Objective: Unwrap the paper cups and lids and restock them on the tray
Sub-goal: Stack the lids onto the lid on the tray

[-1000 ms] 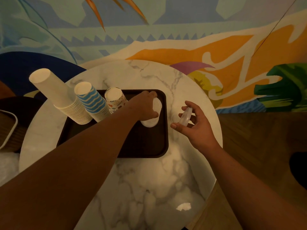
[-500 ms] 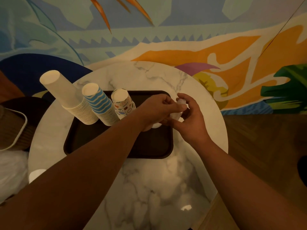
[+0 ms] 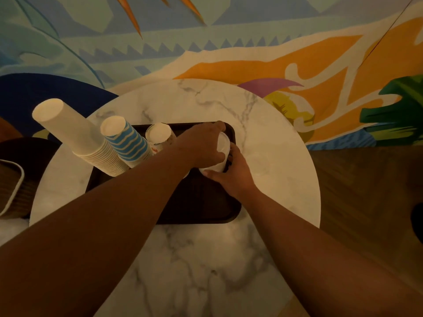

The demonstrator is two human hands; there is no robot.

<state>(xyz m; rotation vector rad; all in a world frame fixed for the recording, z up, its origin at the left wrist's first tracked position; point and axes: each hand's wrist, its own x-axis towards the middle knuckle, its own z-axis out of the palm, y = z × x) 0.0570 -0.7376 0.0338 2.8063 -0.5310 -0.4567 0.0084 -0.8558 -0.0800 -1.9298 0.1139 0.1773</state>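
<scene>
A dark tray (image 3: pixel 206 209) lies on the round marble table (image 3: pixel 206 259). On its left side stand three upturned cup stacks: plain white (image 3: pixel 75 136), blue-striped (image 3: pixel 127 139) and a printed one (image 3: pixel 160 137), partly behind my left arm. At the tray's far right corner sits a white stack of lids (image 3: pixel 222 152). My left hand (image 3: pixel 201 145) grips that stack from the left and above. My right hand (image 3: pixel 231 173) holds it from the right and below, fingers curled round its base.
A painted mural wall rises right behind the table. A dark chair with a pale-rimmed item (image 3: pixel 11 179) sits at the left edge. White wrapping (image 3: pixel 9 229) lies low at the left. Wooden floor (image 3: pixel 366 202) spreads to the right.
My right hand brought a small bunch of lids from over the bare table to the lid stack on the tray. Both hands now close around the stack. The view shifted slightly.
</scene>
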